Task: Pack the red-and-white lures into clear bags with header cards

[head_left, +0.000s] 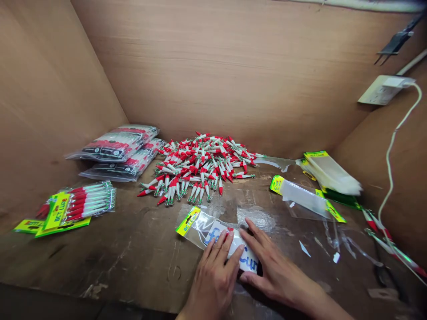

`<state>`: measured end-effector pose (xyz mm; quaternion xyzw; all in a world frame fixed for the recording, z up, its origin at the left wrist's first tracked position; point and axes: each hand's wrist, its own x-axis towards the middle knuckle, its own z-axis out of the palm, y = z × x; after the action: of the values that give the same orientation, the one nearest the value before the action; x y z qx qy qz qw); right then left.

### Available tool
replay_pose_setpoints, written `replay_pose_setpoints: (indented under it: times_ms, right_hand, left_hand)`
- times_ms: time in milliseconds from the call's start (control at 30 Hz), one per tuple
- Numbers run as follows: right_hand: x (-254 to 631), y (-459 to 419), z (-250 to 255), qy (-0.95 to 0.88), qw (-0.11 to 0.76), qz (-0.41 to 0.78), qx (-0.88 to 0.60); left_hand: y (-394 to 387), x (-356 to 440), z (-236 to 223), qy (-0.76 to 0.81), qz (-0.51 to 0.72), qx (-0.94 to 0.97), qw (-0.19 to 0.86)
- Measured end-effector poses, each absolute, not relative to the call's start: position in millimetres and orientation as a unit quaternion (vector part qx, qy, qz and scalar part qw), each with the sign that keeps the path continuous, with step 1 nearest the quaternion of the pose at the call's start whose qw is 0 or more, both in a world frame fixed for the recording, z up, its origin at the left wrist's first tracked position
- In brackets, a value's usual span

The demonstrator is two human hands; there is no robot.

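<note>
One clear packet (189,221) lies near the bench's (140,253) front edge, one lettered white block (249,262) on or in it, I can't tell. My left hand (215,271) lies flat, my right hand (273,264) splayed; I'm apparently aligning both, next needing a steady press. Toward the back edge: one uncountable lure heap (203,164).

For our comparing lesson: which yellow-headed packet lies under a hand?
The middle packet, with the left hand on it; the left packets and right packets lie untouched.

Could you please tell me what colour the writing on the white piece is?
The writing is blue, best seen in the head view.
</note>
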<state>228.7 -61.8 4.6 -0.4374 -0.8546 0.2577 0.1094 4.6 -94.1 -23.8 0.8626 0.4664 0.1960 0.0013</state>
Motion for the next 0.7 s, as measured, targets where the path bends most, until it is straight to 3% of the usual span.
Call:
replay_pose_setpoints:
  times_ms: [400,700]
  right_hand:
    - [222,-64,-18,-0.858,0.171,0.159,-0.457]
    - [227,-52,-1,-0.851,0.211,0.213,-0.432]
  left_hand:
    - [-105,-3,-19,0.416,0.139,0.896,0.061]
    - [-70,-47,16,0.421,0.167,0.888,0.078]
